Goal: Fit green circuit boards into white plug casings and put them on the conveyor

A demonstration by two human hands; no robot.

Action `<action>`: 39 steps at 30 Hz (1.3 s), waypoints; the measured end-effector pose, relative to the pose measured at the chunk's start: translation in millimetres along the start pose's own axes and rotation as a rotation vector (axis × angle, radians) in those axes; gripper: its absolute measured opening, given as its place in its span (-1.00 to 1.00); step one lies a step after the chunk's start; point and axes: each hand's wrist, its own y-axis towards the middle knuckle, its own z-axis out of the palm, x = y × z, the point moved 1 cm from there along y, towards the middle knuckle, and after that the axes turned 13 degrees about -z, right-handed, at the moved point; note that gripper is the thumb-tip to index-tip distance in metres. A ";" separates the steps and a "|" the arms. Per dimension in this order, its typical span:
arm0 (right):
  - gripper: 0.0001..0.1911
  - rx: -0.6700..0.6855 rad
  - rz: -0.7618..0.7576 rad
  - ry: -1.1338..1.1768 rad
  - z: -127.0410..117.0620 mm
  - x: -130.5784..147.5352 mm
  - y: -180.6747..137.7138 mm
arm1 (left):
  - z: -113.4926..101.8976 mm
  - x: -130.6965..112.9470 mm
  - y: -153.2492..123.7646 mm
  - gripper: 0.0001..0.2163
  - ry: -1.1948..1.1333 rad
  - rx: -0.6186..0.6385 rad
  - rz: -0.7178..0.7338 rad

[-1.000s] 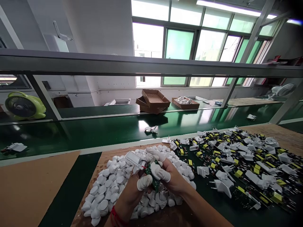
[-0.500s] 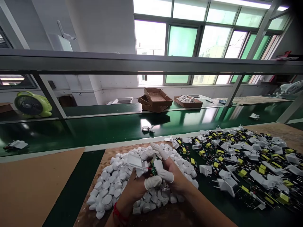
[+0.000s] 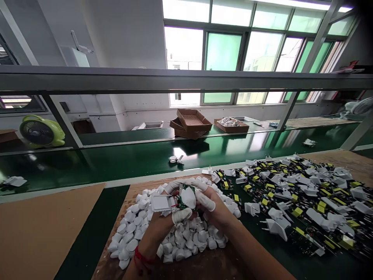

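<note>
My left hand [image 3: 181, 215], in white finger covers, grips a green circuit board [image 3: 182, 203] from below and behind. A white plastic plug housing [image 3: 161, 203] is joined to that board by short red wires and lies over the left palm. My right hand [image 3: 206, 200], also with covered fingers, pinches a flat white rounded piece [image 3: 188, 197] against the face of the board. Beneath both hands spreads a heap of similar white pieces [image 3: 131, 233] on a brown board. The far fingertips of both hands are partly hidden behind the circuit board.
To the right lies a wide heap of plug housings with circuit boards [image 3: 291, 194]. A green conveyor belt [image 3: 131, 157] runs across, carrying a white unit [image 3: 175, 160]. Cardboard trays [image 3: 192, 120] stand behind it. A cardboard sheet [image 3: 43, 229] is at left. A metal beam [image 3: 145, 81] crosses above.
The circuit board has been turned so its face with the white piece shows more fully, and the housing lies flatter. Units on the belt have shifted left.
</note>
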 end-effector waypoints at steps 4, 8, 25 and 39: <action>-0.37 -0.015 -0.014 -0.043 -0.4 -4.6 0.3 | -1.4 2.1 2.7 -0.33 0.038 -0.053 -0.005; -0.47 -0.114 0.003 0.009 0.0 -7.8 1.3 | -2.5 7.5 5.7 -0.33 0.023 -0.034 0.029; -0.69 0.022 -0.347 -1.284 -27.9 7.2 4.0 | -55.8 -31.7 16.3 -0.55 -0.109 -0.552 0.290; -0.69 0.284 -0.263 -1.370 -30.2 2.1 7.0 | -41.1 -19.5 18.4 -0.39 0.641 -0.544 0.097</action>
